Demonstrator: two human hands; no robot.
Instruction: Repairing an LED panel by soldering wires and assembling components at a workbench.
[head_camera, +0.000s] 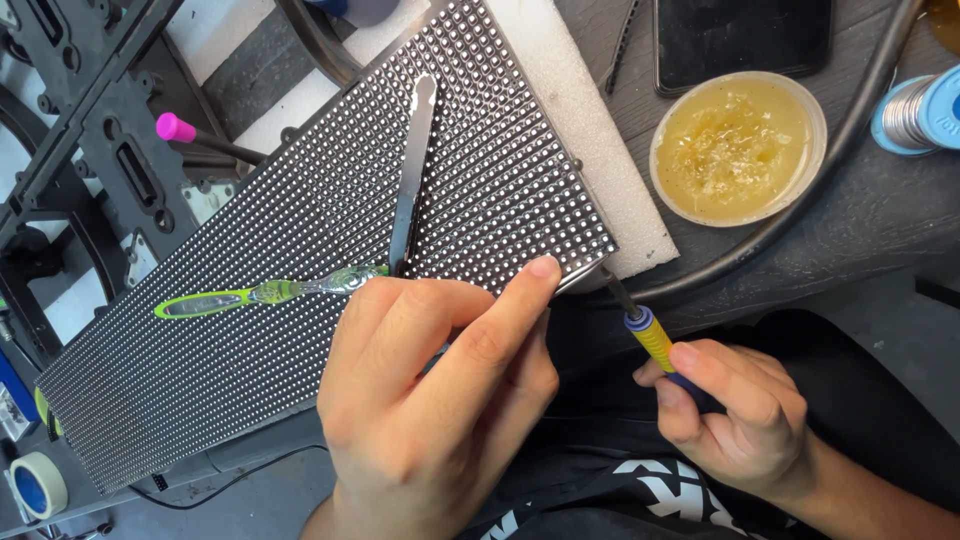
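A long dark panel (300, 260) studded with rows of small white dots lies diagonally across the view on white foam. My left hand (430, 390) rests at its near edge, index fingertip touching the panel's lower right corner. Metal tweezers (412, 170) lie on the panel, their near end hidden under my left hand; whether the fingers grip them is unclear. A clear green toothbrush (260, 293) lies across the panel beside that hand. My right hand (740, 410) holds a soldering iron (650, 335) with a yellow and blue grip, its tip at the panel's corner.
A round tub of amber paste (738, 145) sits at the right, with a dark phone (742, 38) behind it and a solder spool (918, 110) at the far right. A black frame (100, 130), a pink-capped pen (200, 138) and a tape roll (38, 485) are at the left.
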